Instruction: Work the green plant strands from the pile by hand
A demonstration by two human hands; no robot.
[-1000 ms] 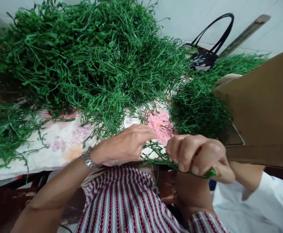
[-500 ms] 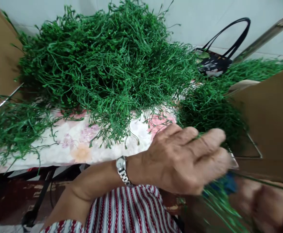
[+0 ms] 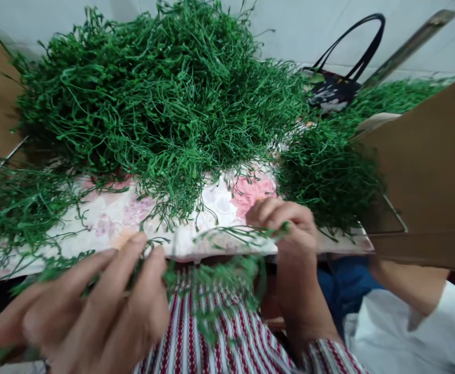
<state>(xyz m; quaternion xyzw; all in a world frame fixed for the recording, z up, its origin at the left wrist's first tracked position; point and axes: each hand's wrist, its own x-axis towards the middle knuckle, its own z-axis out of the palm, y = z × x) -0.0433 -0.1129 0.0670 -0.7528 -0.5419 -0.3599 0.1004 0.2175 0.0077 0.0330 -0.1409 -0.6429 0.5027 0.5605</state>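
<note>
Just over the near edge of the surface [image 3: 219, 202], covered in a floral cloth, the right hand [image 3: 290, 214] has its fingers closed on a thin bunch [image 3: 252, 232] of green stems. One end pokes out beside those fingers; the rest reaches left. At lower left, the left hand [image 3: 98, 306] is blurred, its fingers bent and a little apart, with green showing between and beside them; whether they grip any stems, I cannot tell. More stems [image 3: 227, 275], also blurred, hang between the hands in front of a striped garment [image 3: 207, 332].

Behind the hands rises a big heap [image 3: 165, 104] of the same stems, with a smaller pile [image 3: 20, 208] at left and another at right, near a cardboard panel [image 3: 426, 171]. A dark bag [image 3: 330, 94] sits at the back by the wall [image 3: 289, 26]. At lower right, another person's white sleeve [image 3: 441, 322] shows.
</note>
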